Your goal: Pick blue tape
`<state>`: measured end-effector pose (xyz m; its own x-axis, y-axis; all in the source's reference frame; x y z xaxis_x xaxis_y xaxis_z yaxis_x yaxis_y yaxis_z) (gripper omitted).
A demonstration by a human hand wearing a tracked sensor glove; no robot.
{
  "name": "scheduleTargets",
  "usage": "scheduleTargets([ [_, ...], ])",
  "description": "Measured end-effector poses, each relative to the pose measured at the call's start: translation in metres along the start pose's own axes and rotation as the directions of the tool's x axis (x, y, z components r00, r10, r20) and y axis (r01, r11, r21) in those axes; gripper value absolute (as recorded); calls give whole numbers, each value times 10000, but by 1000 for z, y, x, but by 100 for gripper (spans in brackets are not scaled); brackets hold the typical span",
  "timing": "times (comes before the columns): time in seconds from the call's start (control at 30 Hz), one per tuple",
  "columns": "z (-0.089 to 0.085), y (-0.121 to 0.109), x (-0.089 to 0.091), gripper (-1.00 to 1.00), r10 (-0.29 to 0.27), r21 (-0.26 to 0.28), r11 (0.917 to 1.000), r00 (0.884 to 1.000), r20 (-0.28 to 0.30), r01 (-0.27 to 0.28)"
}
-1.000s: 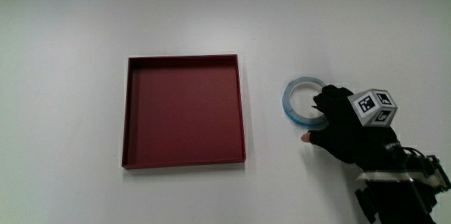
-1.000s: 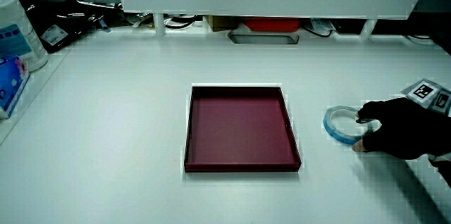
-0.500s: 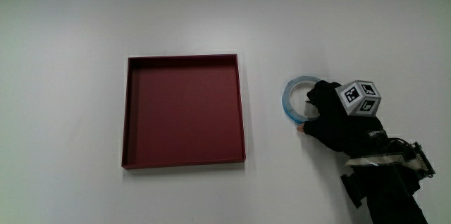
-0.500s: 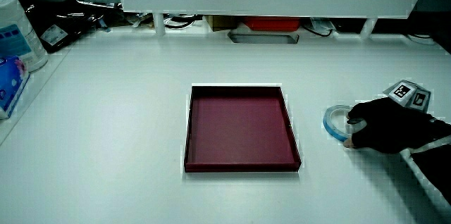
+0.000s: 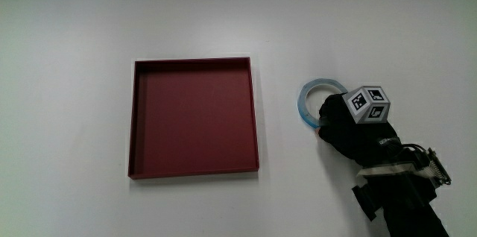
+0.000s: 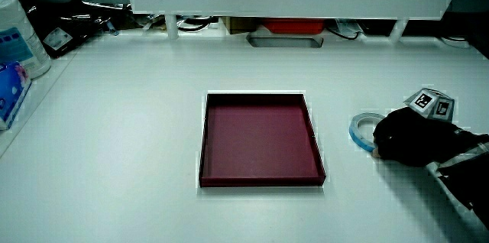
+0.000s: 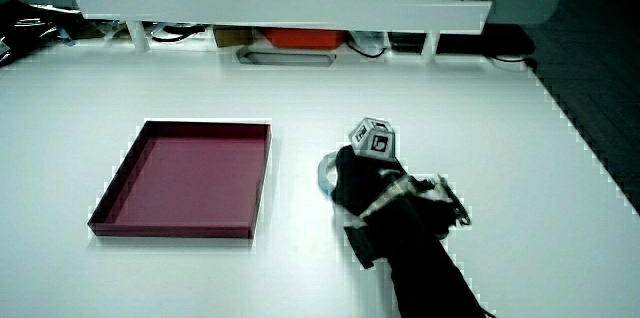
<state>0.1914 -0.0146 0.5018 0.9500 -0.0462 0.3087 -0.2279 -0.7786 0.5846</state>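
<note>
The blue tape (image 5: 302, 100) is a thin pale-blue ring lying flat on the white table beside the dark red tray (image 5: 194, 61). The black-gloved hand (image 5: 335, 125) rests on the part of the ring nearest the person, with its fingers curled down around that edge. The patterned cube (image 5: 367, 104) sits on the back of the hand. Both side views show the tape (image 6: 357, 126) (image 7: 325, 172) half covered by the hand (image 6: 405, 136) (image 7: 355, 184). The tape still touches the table.
The square red tray (image 6: 256, 95) (image 7: 205, 124) holds nothing. A low white partition (image 6: 290, 2) runs along the table's edge farthest from the person, with cables and a red item under it. A white canister (image 6: 15, 33) and a blue pack (image 6: 9, 90) stand at a table edge.
The hand has slid farther onto the ring and its fingers have curled down over the edge nearest the person. The tape stays in the same place beside the tray.
</note>
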Motion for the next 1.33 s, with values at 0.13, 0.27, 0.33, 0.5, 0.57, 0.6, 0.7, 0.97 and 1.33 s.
scheduleTargets([
  [0.13,-3,-1,0,100,124,190,9997,9998,153,-127],
  [0.27,-1,-5,-4,100,308,277,9991,9992,248,-315],
  [0.33,-5,-4,0,100,274,301,9991,9992,301,-283],
  [0.5,-4,-6,1,100,309,474,9983,9985,442,-330],
  [0.57,-2,-8,2,100,357,448,9983,9988,326,-372],
  [0.6,-1,-9,1,100,342,520,9980,9984,449,-365],
  [0.7,9,-15,-6,100,545,771,9953,9973,485,-581],
  [0.97,30,-34,-36,100,1648,1450,9747,9852,460,-1699],
  [1.33,42,-41,-99,100,3993,1604,9031,9164,271,-3983],
])
